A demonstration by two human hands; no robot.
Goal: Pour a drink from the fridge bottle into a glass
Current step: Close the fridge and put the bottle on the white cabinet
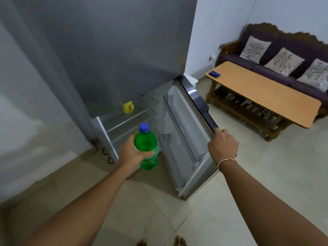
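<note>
Tiled floor lies before the open fridge. Left hand is wrapped around the upright green bottle, at its left side. Right hand is curled over the fridge door edge.

Both arms are stretched forward and down, bare to beyond the elbows. The left hand is curled around the bottle, thumb laid across its front, fingers hidden behind it; the bottle is held upright, clear of the floor. The right hand is clamped on the door edge, knuckles up, fingers folded over it. A thin band is worn at the right wrist. Bare toes are seen at the bottom.
</note>
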